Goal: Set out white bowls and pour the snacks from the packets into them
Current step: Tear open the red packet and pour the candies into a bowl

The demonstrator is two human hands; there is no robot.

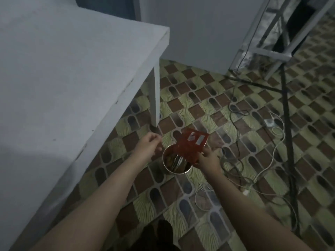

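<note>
Packet (190, 144), red, is held in the air over a round container (176, 163) on the floor, right of the table leg; no white bowls appear in this view. Largest item: white table (63, 78), filling the left and far-left of the view, top bare where visible, one leg (155, 98) standing on the floor (226, 115). Floor is patterned in brown, green and grey tiles. Far right: a grey metal frame (272, 38) against the wall, with a dark stand leg (288, 124) slanting down across the floor. Cables (253, 147), white and dark, loop over the floor at right, some running near the container. Container has a pale rim and sits on the floor between the two hands; inside are brownish and shiny scraps, too blurred to identify. Packet is tilted, its lower edge over the container's right rim, overlapping it in the view; whether it touches the rim cannot be told. Right hand (209, 157) grips the packet at its lower right edge, fingers curled round it. Left hand (149, 144) is just left of the container, apart from it, fingers loosely curled with fingertips drawn together; whether it pinches anything small cannot be told. Both forearms are bare and reach in from the near edge.
</note>
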